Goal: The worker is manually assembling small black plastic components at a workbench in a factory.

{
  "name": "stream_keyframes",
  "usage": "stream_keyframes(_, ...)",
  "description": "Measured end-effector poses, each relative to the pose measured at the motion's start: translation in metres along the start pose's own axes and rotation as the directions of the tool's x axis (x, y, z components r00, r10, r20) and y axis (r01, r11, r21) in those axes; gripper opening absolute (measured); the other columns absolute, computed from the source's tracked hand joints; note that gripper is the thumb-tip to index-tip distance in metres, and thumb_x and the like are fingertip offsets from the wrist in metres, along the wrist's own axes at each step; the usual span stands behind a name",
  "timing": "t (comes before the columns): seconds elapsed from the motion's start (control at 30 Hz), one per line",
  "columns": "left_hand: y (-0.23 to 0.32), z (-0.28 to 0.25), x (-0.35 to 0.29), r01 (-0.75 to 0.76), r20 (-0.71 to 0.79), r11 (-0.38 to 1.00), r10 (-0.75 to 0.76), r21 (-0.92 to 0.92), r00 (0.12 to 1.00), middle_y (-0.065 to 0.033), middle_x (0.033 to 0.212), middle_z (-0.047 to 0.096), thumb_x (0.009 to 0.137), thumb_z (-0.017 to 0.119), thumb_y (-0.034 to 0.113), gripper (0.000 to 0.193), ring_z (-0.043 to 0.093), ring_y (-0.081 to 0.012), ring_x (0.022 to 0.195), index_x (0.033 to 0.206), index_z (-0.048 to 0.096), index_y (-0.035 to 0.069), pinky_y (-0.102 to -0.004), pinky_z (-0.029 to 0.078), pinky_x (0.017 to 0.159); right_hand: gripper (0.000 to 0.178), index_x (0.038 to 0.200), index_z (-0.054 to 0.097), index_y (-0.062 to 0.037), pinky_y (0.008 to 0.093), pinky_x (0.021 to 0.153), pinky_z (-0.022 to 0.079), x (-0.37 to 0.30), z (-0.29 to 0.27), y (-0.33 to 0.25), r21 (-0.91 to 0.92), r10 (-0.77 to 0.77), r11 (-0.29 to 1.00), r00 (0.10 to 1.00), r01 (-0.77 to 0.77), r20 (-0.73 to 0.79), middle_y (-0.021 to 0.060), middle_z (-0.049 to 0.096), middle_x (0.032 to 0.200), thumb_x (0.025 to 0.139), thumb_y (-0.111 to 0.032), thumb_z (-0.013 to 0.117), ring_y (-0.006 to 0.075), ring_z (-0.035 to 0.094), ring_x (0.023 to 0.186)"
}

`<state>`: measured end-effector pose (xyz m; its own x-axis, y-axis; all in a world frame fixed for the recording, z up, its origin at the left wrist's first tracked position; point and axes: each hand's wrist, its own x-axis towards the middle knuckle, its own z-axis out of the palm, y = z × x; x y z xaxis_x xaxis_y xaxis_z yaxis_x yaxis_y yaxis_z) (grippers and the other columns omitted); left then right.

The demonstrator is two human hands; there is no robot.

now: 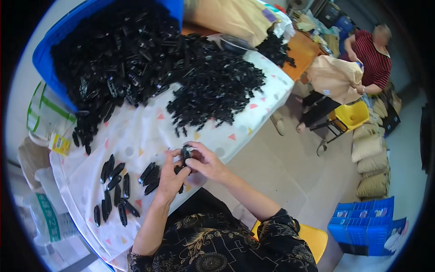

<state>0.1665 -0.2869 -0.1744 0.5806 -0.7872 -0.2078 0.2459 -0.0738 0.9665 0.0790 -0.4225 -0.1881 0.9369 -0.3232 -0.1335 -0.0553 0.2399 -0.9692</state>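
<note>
Over the near edge of the table, my left hand (170, 182) and my right hand (209, 164) are closed together on a small black oblong piece (186, 153), glossy and plastic-looking; its exact kind is not clear. Another dark bit shows under my left fingers. Just left of my hands lies a small group of black oblong pieces (149, 174). Farther left, several more such pieces (117, 192) are spread loosely on the patterned white tablecloth (136, 136). Beyond my hands rises a heap of small black parts (217, 86).
A tipped blue bin (43, 61) spills a large black pile (122, 54) at the far left. A person (371, 56) at the upper right holds a brown paper sack (335, 77) beside a yellow stool (353, 115). Blue crates (362, 224) stand on the floor at right.
</note>
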Motion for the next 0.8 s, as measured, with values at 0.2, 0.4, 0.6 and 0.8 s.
stream_keyframes(0.2,0.006,0.018,-0.006,-0.047,-0.035,0.998,0.049,0.043,0.998,-0.0079,0.089,0.060,0.080,0.053,-0.001,0.061,0.049,-0.0070,0.059,0.136,0.032,0.010,-0.0196,0.040,0.049,0.035,0.124,0.046,0.0010,0.0280,0.087,0.046,-0.008,0.009,0.003,0.312,-0.019,0.950,1.000,0.017,0.004,0.0091,0.060,0.110,0.090,-0.004,0.054,0.0153,0.059,0.097)
stream_keyframes(0.4,-0.001,0.017,-0.010,-0.036,0.002,0.986,0.037,0.162,0.999,-0.0081,0.088,0.058,0.081,0.048,-0.006,0.065,0.053,-0.0099,0.066,0.140,0.026,0.008,-0.0218,0.045,0.054,0.030,0.119,0.050,-0.0003,0.0251,0.074,0.047,-0.013,0.012,0.016,0.155,-0.113,0.979,0.987,0.130,-0.113,0.0044,0.062,0.097,0.089,-0.004,0.055,0.0102,0.058,0.083)
stream_keyframes(0.6,-0.019,0.021,-0.003,-0.182,0.126,0.971,0.163,0.154,0.979,-0.0113,0.111,0.056,0.084,0.052,-0.004,0.055,0.055,-0.0177,0.101,0.135,0.033,0.006,-0.0307,0.046,0.085,0.028,0.116,0.052,-0.0014,0.0242,0.084,0.044,-0.032,0.014,0.005,0.061,-0.118,0.989,0.969,0.134,-0.215,0.0033,0.059,0.102,0.089,-0.009,0.058,0.0105,0.055,0.096)
stream_keyframes(0.8,-0.017,-0.005,-0.011,-0.381,0.115,0.570,0.446,0.728,0.888,-0.0106,0.091,0.062,0.081,0.062,0.008,0.044,0.062,-0.0279,0.082,0.122,0.050,0.014,-0.0335,0.052,0.069,0.026,0.111,0.054,-0.0013,0.0247,0.082,0.044,-0.020,-0.019,0.002,-0.195,-0.165,0.968,0.985,0.154,-0.040,0.0033,0.060,0.101,0.089,-0.012,0.059,0.0105,0.056,0.093)
